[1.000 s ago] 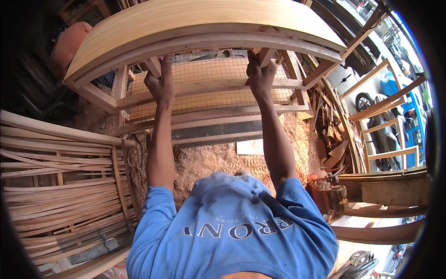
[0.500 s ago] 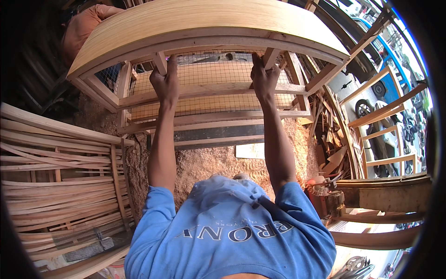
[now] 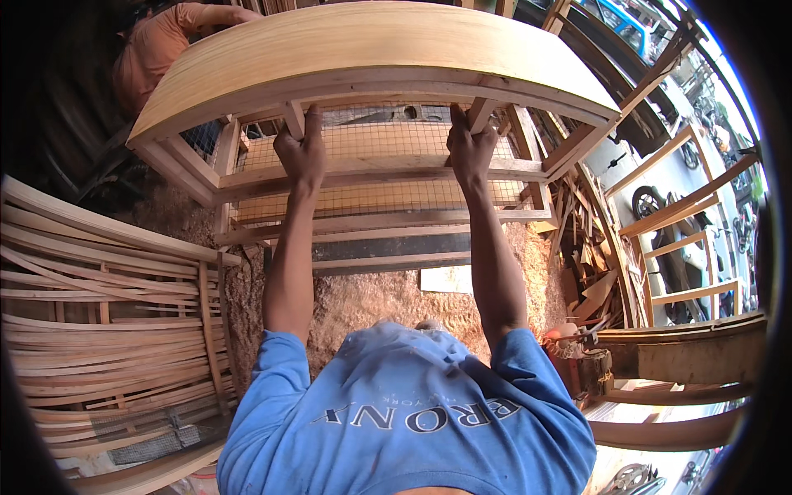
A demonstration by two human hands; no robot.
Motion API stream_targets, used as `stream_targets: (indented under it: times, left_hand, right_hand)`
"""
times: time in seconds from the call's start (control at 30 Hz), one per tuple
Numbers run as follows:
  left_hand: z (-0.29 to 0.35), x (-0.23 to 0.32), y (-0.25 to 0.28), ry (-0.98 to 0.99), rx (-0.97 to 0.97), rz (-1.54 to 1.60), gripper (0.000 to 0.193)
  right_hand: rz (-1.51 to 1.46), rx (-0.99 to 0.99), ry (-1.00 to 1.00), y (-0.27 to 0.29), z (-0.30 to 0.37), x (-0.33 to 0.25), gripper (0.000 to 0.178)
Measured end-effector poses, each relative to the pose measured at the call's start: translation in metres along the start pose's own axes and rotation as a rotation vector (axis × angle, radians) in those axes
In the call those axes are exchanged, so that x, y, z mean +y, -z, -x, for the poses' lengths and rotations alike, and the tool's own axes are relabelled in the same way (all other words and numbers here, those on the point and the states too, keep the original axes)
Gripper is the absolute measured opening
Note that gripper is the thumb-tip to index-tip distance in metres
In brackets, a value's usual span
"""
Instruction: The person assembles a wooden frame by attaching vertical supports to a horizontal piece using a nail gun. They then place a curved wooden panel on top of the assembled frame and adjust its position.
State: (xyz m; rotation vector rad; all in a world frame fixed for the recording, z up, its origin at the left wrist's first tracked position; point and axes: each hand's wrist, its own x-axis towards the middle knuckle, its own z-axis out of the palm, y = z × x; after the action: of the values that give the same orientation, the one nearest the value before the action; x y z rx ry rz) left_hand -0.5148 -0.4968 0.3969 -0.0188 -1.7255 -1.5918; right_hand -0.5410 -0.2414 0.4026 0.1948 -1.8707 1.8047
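In front of me is a wooden frame fitted with square wire mesh. A pale plywood panel covers its upper side. My left hand is closed around a short upright strut on the left of the frame, thumb pointing up. My right hand grips the matching strut on the right in the same way. Both arms are stretched forward. The fingers are partly hidden behind the wood.
Stacked wooden strips fill the left side. Sawdust covers the floor, with a pale board on it. Wood offcuts are heaped at right, near a red machine. Another person bends at far left.
The frame's left side has shifted slightly right and down, my left hand moving with it. My grip is unchanged. The blue vehicle outside has moved toward the top of the view.
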Motion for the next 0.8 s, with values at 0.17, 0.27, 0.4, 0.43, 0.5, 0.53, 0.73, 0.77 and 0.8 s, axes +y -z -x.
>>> stream_targets:
  times: [0.17, 0.27, 0.4, 0.43, 0.5, 0.53, 0.73, 0.77, 0.8]
  left_hand:
    - [-0.003, 0.002, 0.002, 0.044, -0.048, -0.013, 0.039]
    - [-0.002, 0.003, 0.003, 0.041, -0.006, -0.031, 0.037]
    - [0.001, 0.004, 0.004, 0.019, 0.018, -0.030, 0.035]
    - [0.002, 0.005, 0.004, 0.038, 0.022, -0.047, 0.035]
    - [0.003, 0.005, 0.003, 0.009, 0.024, -0.046, 0.036]
    - [0.003, 0.005, 0.003, 0.024, 0.034, -0.057, 0.036]
    - [0.004, 0.004, 0.004, 0.094, -0.012, -0.007, 0.041]
    - [0.004, 0.004, 0.004, 0.086, -0.005, -0.013, 0.042]
    - [0.004, 0.004, 0.004, 0.094, 0.001, -0.021, 0.043]
  right_hand:
    - [0.112, -0.004, -0.025, 0.000, -0.004, 0.000, 0.045]
    - [0.101, 0.014, 0.010, -0.002, -0.003, 0.000, 0.043]
    - [0.102, 0.014, 0.018, -0.002, 0.004, 0.003, 0.043]
    - [0.080, 0.013, 0.030, -0.002, 0.004, 0.003, 0.042]
    - [0.047, 0.017, 0.030, -0.002, 0.004, 0.003, 0.042]
    - [0.038, 0.019, 0.012, -0.002, 0.004, 0.003, 0.042]
    - [-0.028, 0.010, -0.051, -0.002, 0.005, -0.003, 0.040]
    - [-0.052, 0.009, -0.055, -0.002, 0.005, -0.004, 0.040]
    - [-0.084, 0.010, -0.051, -0.002, 0.005, -0.005, 0.040]
